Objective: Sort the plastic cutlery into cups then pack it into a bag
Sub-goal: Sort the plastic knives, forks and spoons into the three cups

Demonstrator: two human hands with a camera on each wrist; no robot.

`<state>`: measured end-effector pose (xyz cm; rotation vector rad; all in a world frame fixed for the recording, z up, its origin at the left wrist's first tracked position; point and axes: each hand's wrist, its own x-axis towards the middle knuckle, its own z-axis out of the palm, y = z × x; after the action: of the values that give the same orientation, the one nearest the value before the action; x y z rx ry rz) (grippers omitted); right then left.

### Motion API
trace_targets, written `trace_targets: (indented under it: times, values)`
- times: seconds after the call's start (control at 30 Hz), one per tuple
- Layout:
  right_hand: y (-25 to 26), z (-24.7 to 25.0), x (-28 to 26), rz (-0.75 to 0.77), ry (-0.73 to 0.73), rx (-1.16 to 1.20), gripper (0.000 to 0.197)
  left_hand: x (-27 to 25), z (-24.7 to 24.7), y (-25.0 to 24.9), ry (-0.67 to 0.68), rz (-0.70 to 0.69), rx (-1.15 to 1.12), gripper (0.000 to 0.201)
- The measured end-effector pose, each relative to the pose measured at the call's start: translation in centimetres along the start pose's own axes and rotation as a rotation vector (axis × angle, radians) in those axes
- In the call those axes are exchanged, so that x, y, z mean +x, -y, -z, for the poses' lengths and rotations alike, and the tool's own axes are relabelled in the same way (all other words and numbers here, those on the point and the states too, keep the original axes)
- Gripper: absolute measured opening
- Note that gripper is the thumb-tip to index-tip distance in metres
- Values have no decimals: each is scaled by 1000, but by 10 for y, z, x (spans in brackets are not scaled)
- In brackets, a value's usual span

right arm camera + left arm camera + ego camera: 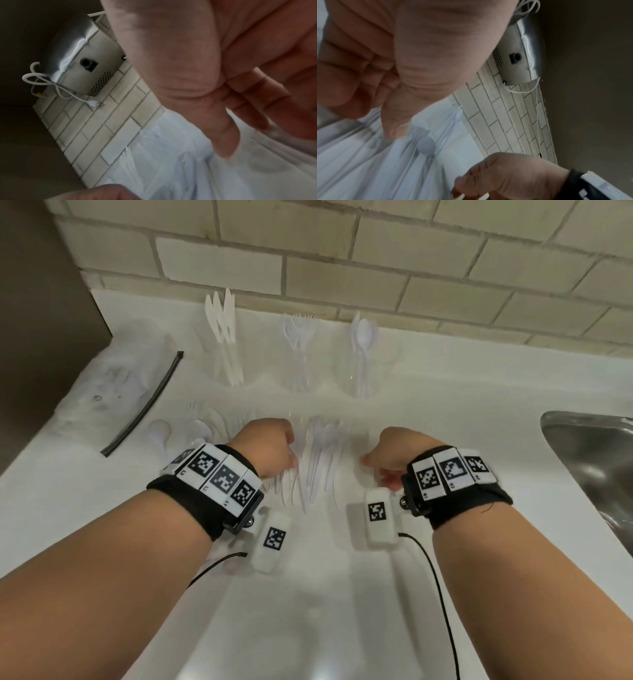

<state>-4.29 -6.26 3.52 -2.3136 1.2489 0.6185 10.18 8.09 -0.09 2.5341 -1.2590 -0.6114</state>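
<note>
White cutlery pile (315, 460) on the white counter (308, 594) blurs into it between both hands. Left hand (270, 450) and right hand (394, 453) show curled fingers, but whether they hold any piece cannot be told. Clear cups (298, 361) far behind are barely visible.

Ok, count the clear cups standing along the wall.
3, in a row by the tiled wall: the knife cup on the left, the fork cup in the middle, the spoon cup on the right. None looks hidden.
</note>
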Motion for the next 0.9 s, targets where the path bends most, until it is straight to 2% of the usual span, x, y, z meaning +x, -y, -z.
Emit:
trace_targets:
  times: [0.1, 0.17, 0.23, 0.3, 0.4, 0.53, 0.6, 0.67, 0.8, 0.9]
  values:
    - [14, -13, 8, -2, -7, 185, 48, 2, 0, -4, 16, -9, 7, 39]
    - [26, -19, 12, 24, -2, 244, 48, 4, 3, -6, 36, -2, 4, 33]
    - [36, -23, 15, 88, -8, 239, 45, 6, 4, -5, 90, 18, -40, 36]
    - [47, -25, 14, 134, -7, 202, 47, 8, 4, -3, 130, 29, -94, 38]
    - [63, -28, 13, 167, -32, 51, 52, 7, 6, -4, 141, 18, -142, 31]
    - [83, -30, 18, 194, -26, -128, 44, 8, 8, -7, 117, 8, -97, 36]
    - [89, -32, 21, 198, -29, -228, 45, 10, 6, -6, 118, 32, -211, 31]
    - [92, -33, 23, 209, -55, -282, 42, 8, 4, -7, 138, 72, -427, 26]
    - [93, -36, 26, 221, -106, -264, 31, 7, 4, -6, 179, 168, -688, 29]
    - [95, -39, 29, 243, -128, -262, 30, 8, 3, 0, 215, 232, -841, 26]
